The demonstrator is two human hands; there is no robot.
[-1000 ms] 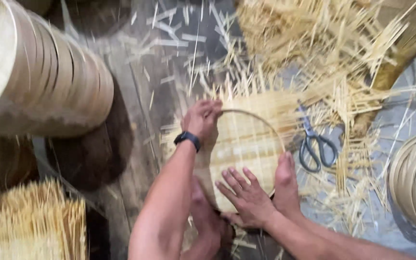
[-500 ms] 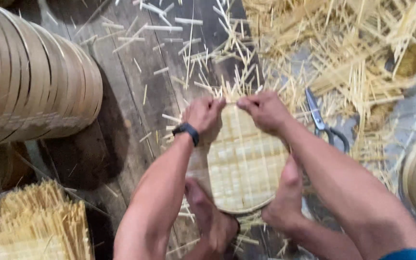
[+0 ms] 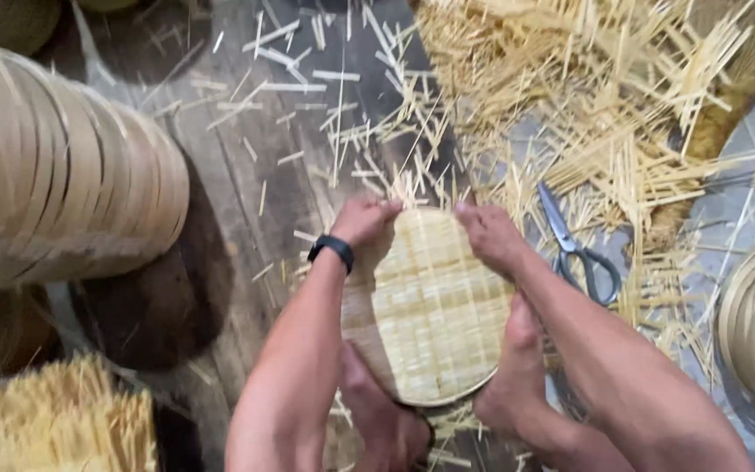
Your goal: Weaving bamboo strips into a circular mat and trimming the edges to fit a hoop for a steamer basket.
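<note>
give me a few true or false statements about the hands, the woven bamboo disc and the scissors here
1. Both hands grip the far edge of the woven bamboo disc. True: left hand and right hand both sit there.
2. The scissors are in the right hand. False: they lie on the floor to its right.
3. The left wrist wears a black band. True.
4. The stack of bamboo hoops lies right of the disc. False: it lies on the left.
5. Bare feet brace the disc's near edge. True.

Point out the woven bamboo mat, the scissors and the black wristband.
woven bamboo mat (image 3: 434, 306), head view, middle of the weave
scissors (image 3: 580, 253), head view, near the pivot above the handles
black wristband (image 3: 332, 251), head view, band on the left wrist
</note>
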